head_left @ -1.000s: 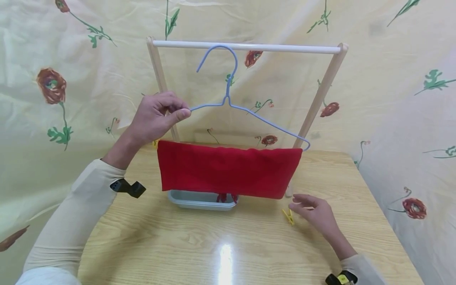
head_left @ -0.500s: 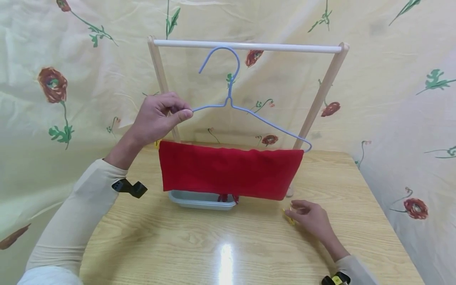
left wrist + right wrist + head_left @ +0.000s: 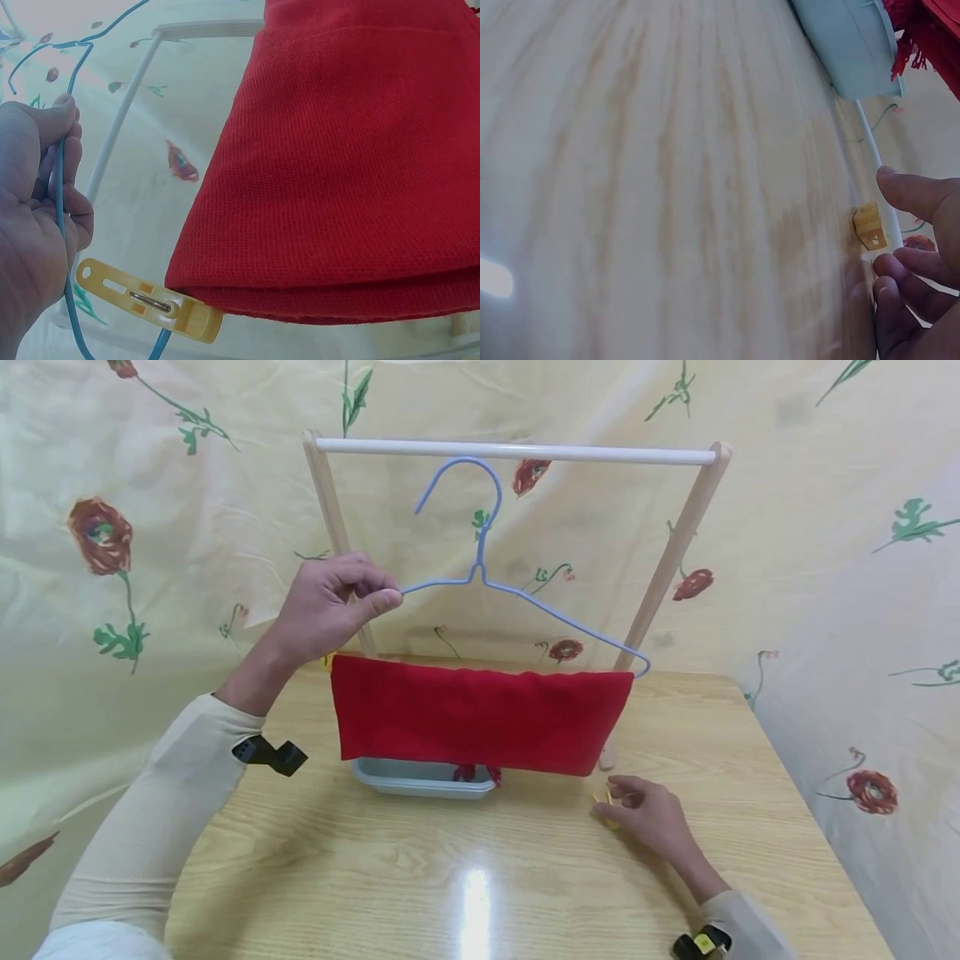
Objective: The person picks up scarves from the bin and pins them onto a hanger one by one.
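My left hand (image 3: 330, 606) holds up a blue wire hanger (image 3: 481, 547) by its left shoulder, thumb and fingers closed around the wire. Over the hanger's lower bar drapes a folded red cloth (image 3: 480, 718), hiding the bar. In the left wrist view a yellow clothespin (image 3: 150, 304) clips the cloth's edge at the hanger's corner. Low over the table, right of the cloth, is my right hand (image 3: 652, 818). Its thumb and fingers are spread apart around a second yellow clothespin (image 3: 869, 226) on the tabletop, with a gap showing between the fingertips.
Behind the hanger stands a rack with a white rail (image 3: 517, 450) and wooden legs. A pale blue basin (image 3: 427, 789) sits under the cloth, with red fringed fabric (image 3: 911, 34) over its rim. Flowered fabric (image 3: 795, 568) covers the wall behind the wooden table (image 3: 337, 877).
My right hand has moved slightly left and down to the clothespin on the table, its fingers now around it. The left hand, hanger and red cloth stay nearly still.
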The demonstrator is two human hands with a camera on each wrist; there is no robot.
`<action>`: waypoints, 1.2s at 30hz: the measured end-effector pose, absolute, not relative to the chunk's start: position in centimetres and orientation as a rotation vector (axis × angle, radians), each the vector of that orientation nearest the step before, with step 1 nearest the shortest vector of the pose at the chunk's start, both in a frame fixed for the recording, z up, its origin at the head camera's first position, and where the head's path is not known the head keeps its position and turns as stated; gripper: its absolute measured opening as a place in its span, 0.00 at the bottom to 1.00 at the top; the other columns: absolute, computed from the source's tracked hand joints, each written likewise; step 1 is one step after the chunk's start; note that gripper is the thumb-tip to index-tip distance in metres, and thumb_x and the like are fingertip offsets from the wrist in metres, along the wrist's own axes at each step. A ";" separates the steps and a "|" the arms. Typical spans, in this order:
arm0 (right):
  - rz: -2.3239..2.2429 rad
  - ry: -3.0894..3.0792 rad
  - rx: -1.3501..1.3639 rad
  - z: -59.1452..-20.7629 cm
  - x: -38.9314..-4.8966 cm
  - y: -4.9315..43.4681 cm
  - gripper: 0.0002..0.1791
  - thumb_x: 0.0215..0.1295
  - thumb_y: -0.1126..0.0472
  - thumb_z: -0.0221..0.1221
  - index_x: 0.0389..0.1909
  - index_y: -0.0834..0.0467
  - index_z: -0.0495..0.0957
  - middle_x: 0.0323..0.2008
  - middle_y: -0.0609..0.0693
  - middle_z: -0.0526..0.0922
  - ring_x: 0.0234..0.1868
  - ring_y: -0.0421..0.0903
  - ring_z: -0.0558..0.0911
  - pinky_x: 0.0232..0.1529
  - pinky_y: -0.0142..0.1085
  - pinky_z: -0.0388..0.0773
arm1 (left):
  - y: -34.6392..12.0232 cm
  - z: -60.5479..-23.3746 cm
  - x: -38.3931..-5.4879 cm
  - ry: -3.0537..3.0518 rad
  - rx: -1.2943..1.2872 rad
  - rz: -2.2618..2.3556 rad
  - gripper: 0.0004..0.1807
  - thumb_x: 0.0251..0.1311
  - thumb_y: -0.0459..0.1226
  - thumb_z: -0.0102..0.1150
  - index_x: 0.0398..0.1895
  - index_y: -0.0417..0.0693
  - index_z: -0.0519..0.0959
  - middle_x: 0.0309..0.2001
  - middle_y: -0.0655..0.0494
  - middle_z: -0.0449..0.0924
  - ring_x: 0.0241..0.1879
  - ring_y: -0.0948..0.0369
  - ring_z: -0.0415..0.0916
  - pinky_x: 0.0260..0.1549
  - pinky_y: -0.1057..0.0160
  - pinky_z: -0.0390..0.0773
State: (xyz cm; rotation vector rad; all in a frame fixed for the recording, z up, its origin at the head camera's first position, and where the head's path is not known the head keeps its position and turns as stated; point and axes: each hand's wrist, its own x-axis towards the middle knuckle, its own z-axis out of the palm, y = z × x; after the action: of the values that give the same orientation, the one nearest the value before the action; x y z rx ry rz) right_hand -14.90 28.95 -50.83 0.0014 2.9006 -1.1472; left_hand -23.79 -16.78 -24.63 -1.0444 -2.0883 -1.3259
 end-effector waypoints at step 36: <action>-1.093 2.989 -0.140 -49.3 -14.9 28.9 0.26 0.59 0.48 0.74 0.53 0.59 0.85 0.41 0.51 0.87 0.43 0.49 0.83 0.35 0.34 0.79 | -17.1 -24.9 -24.0 -2.091 -1.043 -1.324 0.04 0.55 0.20 0.70 0.33 0.31 0.87 0.25 0.60 0.77 0.26 0.61 0.68 0.24 0.68 0.66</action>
State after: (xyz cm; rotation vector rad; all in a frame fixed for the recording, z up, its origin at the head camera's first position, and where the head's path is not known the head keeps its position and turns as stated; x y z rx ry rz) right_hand -14.89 28.94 -49.31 -0.1400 2.9893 -1.0934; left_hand -23.98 -17.14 -24.91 -1.0434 -2.0906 -1.3238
